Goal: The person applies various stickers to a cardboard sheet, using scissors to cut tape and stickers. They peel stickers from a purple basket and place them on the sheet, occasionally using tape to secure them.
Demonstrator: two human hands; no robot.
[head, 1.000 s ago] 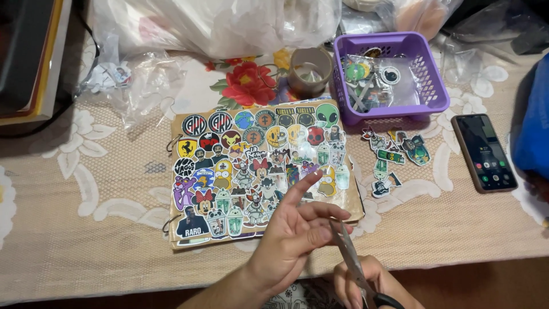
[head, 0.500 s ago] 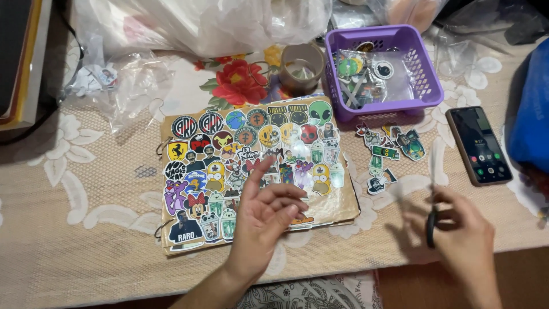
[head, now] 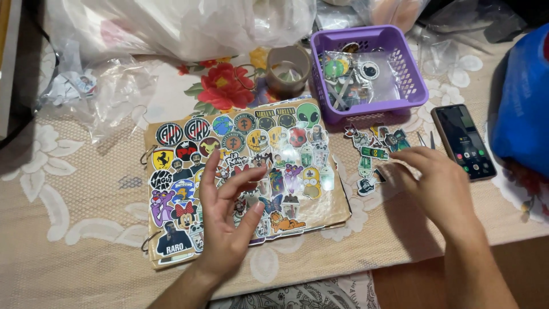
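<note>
My left hand (head: 229, 220) hovers palm-in over a ring-bound brown notebook (head: 329, 209) whose cover is packed with colourful stickers. Its fingers are apart and hold nothing. My right hand (head: 443, 186) lies palm down on the table to the right of the notebook, fingers spread. Its fingertips are at a small cluster of loose stickers (head: 372, 150). Two thin metal tips (head: 426, 139) poke out just past its knuckles. What lies under the palm is hidden.
A purple plastic basket (head: 412, 74) with bagged stickers stands behind the loose ones. A tape roll (head: 289, 70) sits left of it. A black phone (head: 463, 142) lies at the right beside a blue bag (head: 523, 106). Clear plastic bags (head: 183, 26) fill the back.
My right hand came up from the table's front edge with scissors, moved right, and now lies flat by the loose stickers. My left hand stays over the notebook, fingers more upright.
</note>
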